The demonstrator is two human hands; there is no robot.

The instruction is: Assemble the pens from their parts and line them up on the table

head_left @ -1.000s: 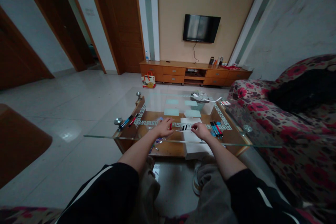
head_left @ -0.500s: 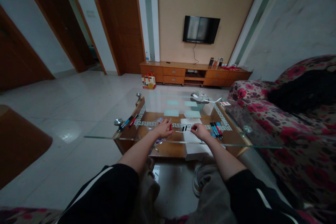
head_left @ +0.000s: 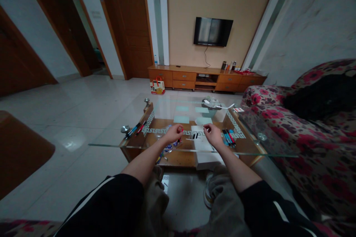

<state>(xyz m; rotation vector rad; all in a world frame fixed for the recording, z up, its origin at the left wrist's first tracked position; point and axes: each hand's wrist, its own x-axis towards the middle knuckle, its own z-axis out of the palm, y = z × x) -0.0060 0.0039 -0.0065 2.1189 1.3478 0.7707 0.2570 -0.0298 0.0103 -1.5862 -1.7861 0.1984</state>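
**Red-capped pen raised over the glass table**

The left hand (head_left: 172, 133) has its fingers curled into a loose fist around a pen (head_left: 179, 135); a red cap or end pokes out above the thumb, and the rest of the barrel is hidden in the palm. The right hand (head_left: 213, 133) hovers just beside it, fingers bunched downward with the tips pinched together. Whether they grip anything I cannot tell, the view is too small and dim.

Both hands sit above the near edge of the glass table (head_left: 250, 152). Between them on the glass lie 2 short black pieces (head_left: 195, 135), possibly caps, next to a white sheet of paper (head_left: 201, 133). To the right of the right hand lies a cluster of markers (head_left: 228, 137), blue, black and red. Toward the table's left corner rest 2 more pens (head_left: 137, 128). At the far side of the table stands a small basket (head_left: 213, 108).

A pen like this looks light, stiff and smooth-sided, so I judge it would slip if held only by the cap. The firm place to hold is mid-barrel, which is where the left fist seems to have it. The cap probably pulls off straight along the barrel with a small tug.

A floral sofa (head_left: 311, 126) runs along the table's right side.
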